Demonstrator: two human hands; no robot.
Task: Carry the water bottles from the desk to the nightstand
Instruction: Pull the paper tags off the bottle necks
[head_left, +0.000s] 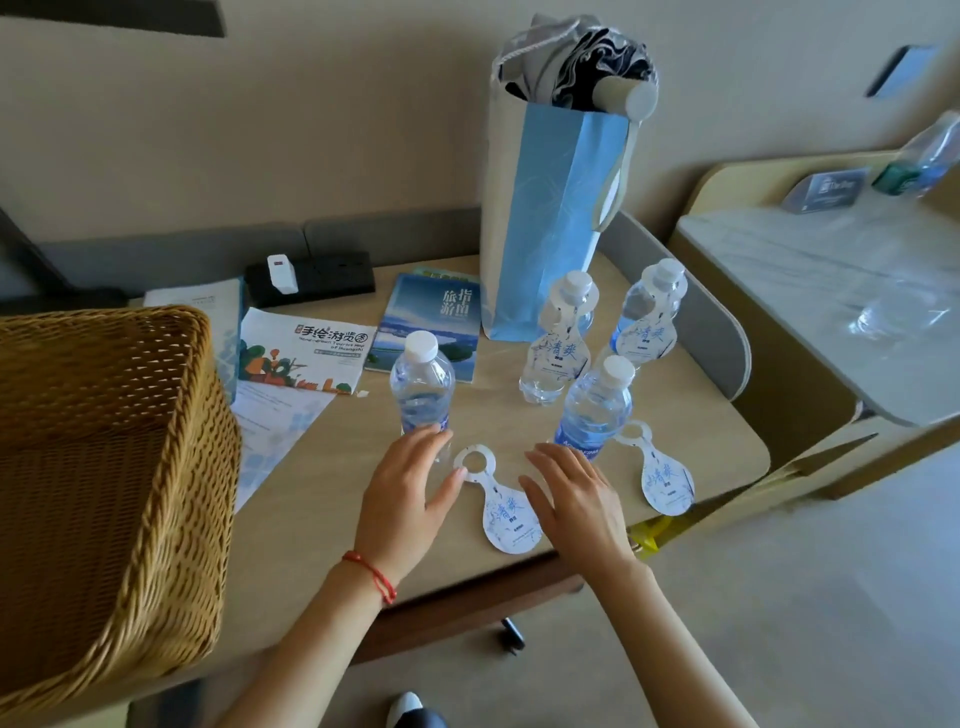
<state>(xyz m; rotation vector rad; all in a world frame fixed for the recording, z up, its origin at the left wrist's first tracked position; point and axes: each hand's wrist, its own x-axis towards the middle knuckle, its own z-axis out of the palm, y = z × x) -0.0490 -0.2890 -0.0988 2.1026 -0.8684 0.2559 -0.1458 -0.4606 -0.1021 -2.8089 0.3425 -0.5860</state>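
Observation:
Several clear water bottles with white caps stand on the beige desk (691, 415). One bottle (422, 384) stands left of centre, and my left hand (408, 499) hovers open just in front of its base. Another bottle (597, 405) stands right of centre, with my right hand (576, 499) open just before it. Two more bottles (558, 343) (649, 317) behind carry paper neck tags. Two loose tags (501, 504) (662, 475) lie flat on the desk. Both hands hold nothing.
A wicker chair back (104, 467) fills the left. A tall blue paper bag (550, 208) stands behind the bottles. Brochures (306, 353) and a power strip (311, 278) lie at the back. To the right is a marble-topped stand (831, 291) holding another bottle (930, 150).

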